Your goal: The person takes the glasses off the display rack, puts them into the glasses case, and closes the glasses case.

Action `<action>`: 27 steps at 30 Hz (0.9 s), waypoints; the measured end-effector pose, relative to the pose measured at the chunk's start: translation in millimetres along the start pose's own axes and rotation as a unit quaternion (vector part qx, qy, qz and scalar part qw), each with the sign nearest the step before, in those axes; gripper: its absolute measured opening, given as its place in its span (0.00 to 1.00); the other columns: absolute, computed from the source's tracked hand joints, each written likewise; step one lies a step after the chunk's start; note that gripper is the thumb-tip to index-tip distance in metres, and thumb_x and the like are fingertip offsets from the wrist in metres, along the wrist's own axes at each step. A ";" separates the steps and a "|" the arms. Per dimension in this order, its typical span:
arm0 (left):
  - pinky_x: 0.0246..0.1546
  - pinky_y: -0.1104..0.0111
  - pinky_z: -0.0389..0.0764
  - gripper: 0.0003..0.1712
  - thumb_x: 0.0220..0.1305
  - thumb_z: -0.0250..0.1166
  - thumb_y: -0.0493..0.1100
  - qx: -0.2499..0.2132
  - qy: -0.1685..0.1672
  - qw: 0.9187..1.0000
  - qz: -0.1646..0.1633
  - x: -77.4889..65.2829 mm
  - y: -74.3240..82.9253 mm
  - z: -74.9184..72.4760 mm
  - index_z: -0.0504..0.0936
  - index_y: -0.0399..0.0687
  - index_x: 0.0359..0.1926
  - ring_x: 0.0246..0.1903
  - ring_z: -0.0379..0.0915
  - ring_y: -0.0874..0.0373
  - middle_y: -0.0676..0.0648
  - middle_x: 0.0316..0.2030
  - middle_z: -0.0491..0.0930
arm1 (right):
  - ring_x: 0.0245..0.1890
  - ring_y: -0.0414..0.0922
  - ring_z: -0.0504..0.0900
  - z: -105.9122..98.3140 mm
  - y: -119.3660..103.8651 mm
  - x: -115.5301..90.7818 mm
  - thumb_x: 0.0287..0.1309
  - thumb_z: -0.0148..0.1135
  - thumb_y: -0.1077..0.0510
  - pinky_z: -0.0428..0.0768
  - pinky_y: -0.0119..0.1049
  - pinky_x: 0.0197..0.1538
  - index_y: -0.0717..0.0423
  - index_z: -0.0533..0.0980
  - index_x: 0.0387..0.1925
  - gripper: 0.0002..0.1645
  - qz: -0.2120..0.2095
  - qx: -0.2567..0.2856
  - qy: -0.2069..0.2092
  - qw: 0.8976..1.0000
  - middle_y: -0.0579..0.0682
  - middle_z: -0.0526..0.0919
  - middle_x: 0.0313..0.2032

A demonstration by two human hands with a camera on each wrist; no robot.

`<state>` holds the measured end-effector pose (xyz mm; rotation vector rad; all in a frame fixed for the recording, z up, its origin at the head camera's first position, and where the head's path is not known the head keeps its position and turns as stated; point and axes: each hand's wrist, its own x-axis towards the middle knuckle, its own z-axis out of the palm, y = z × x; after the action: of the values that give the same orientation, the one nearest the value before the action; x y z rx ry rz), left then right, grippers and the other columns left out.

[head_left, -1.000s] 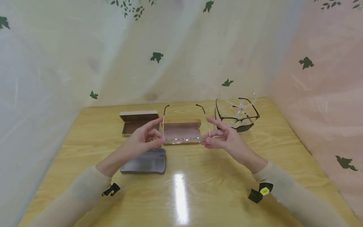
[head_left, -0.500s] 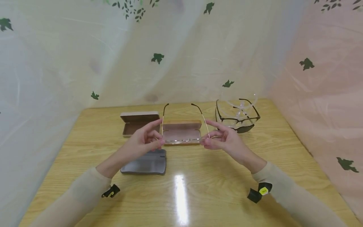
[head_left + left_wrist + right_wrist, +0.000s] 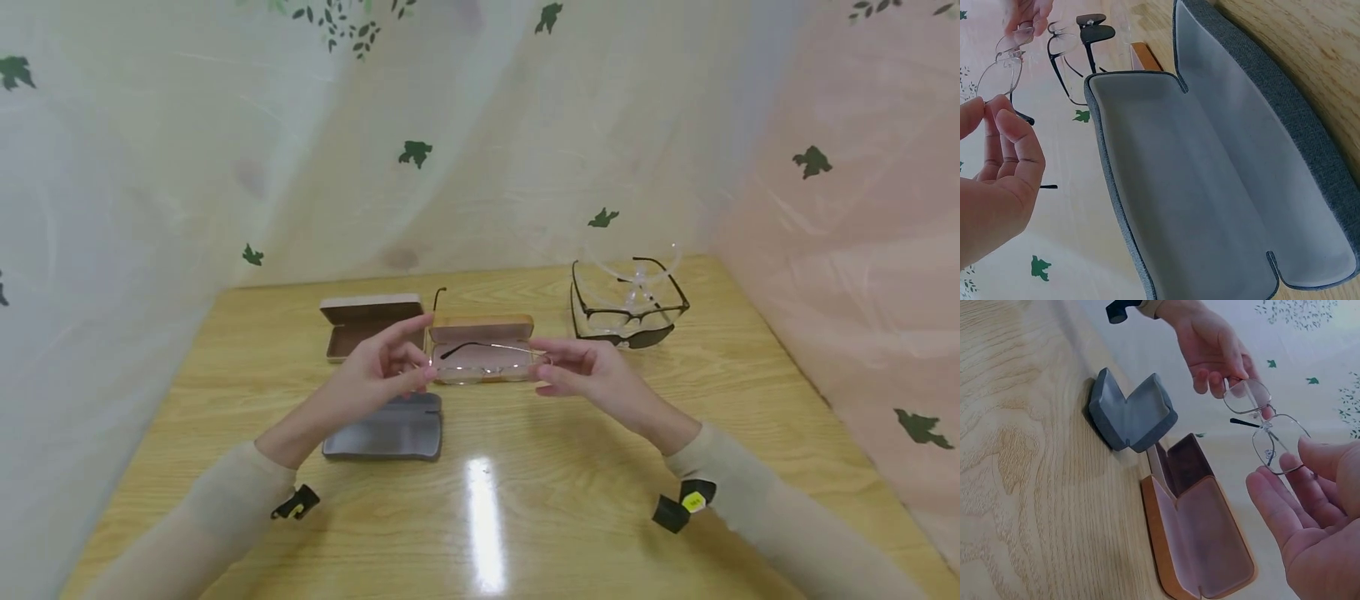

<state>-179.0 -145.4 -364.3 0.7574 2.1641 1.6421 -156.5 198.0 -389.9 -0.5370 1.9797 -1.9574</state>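
Note:
Thin metal-framed eyeglasses (image 3: 491,369) are held up in front of an open orange glasses case (image 3: 495,322). My left hand (image 3: 375,358) pinches one end of the frame between thumb and fingers, the index finger extended along the temple, which still points away. At the other end my right hand (image 3: 600,371) pinches the frame near the hinge; the temple (image 3: 495,346) on that side lies folded inward across the lenses. In the right wrist view, both lenses of the eyeglasses (image 3: 1266,425) show between the two hands.
An open grey case (image 3: 386,433) stands nearer me, below the left hand. Behind it sits an open light case (image 3: 371,300) with brown lining. Black-framed glasses (image 3: 633,318), dark sunglasses (image 3: 651,337) and a clear pair (image 3: 637,279) are grouped at the back right. A patterned curtain surrounds the table.
The right-hand temple of the eyeglasses has swung inward, from pointing away to lying across the frame. My right index finger has moved left with it; the left hand has stayed nearly still.

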 end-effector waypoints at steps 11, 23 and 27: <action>0.33 0.66 0.81 0.41 0.69 0.68 0.38 0.016 0.003 1.000 -0.006 -4.7 4.7 -3.4 0.59 0.52 0.78 0.38 0.81 0.40 0.44 0.40 0.85 | 0.51 0.54 0.86 4.2 -0.5 0.1 0.65 0.68 0.63 0.83 0.50 0.52 0.71 0.74 0.61 0.26 0.032 0.006 0.005 0.999 0.61 0.84 0.53; 0.38 0.65 0.83 0.35 0.70 0.67 0.40 0.019 -0.002 1.000 -0.017 -7.8 2.4 -4.3 0.67 0.48 0.74 0.38 0.81 0.50 0.42 0.42 0.83 | 0.51 0.63 0.84 -1.3 3.1 -0.1 0.69 0.63 0.63 0.84 0.49 0.50 0.71 0.73 0.63 0.24 0.003 -0.043 -0.045 0.998 0.63 0.82 0.54; 0.36 0.63 0.84 0.32 0.70 0.67 0.39 0.033 0.005 0.999 -0.010 -8.1 2.1 -6.9 0.71 0.47 0.72 0.37 0.80 0.45 0.42 0.41 0.83 | 0.49 0.59 0.85 -0.4 1.0 4.3 0.69 0.63 0.62 0.84 0.50 0.50 0.68 0.75 0.62 0.23 -0.005 -0.048 -0.050 0.998 0.66 0.82 0.53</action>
<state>-175.8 -155.1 -360.8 0.7447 2.2369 1.5749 -160.6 196.4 -390.7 -0.6576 2.0189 -1.8112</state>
